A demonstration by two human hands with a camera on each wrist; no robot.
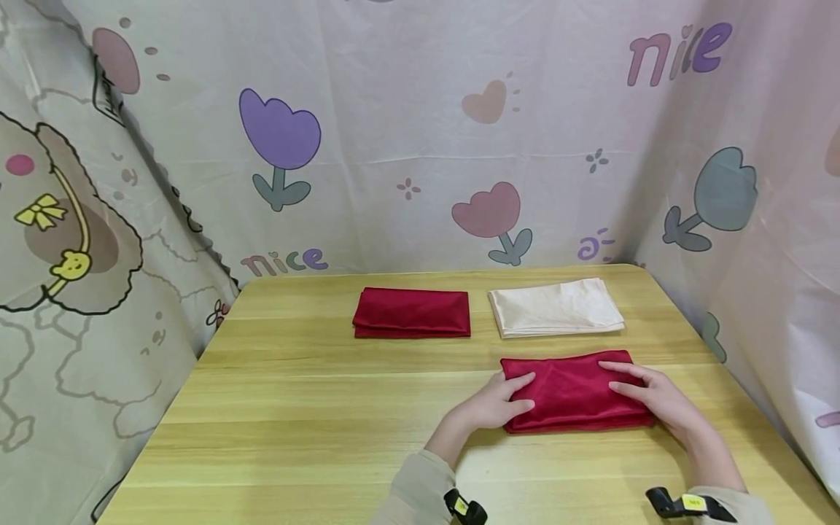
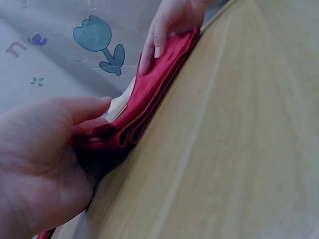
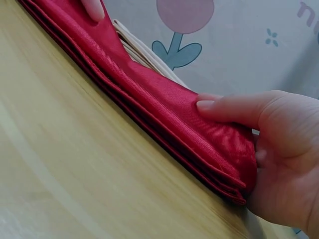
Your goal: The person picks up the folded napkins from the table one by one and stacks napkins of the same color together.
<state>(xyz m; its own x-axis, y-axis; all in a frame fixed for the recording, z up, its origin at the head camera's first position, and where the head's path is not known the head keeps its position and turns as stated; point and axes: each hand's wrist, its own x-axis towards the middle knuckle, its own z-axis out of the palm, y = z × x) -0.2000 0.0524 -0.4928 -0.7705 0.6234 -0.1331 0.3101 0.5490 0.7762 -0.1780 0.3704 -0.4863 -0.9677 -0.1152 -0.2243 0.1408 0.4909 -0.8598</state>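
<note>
A folded red satin cloth [image 1: 571,397] lies near the front right of the wooden table, several layers showing along its near edge. My left hand [image 1: 487,403] grips its left end, thumb above and other fingers partly hidden beneath. At the opposite end, my right hand [image 1: 668,401] holds the cloth the same way; the right wrist view shows the thumb pressing on the red fabric [image 3: 164,109] while the rest of the fingers go behind the end. In the left wrist view the stacked folds [image 2: 130,132] sit low over the tabletop.
Toward the back of the table [image 1: 282,408] lies another folded red cloth [image 1: 412,313]. To its right is a folded cream cloth [image 1: 558,309], just behind the held one. A printed curtain [image 1: 380,109] hangs along the back and both sides.
</note>
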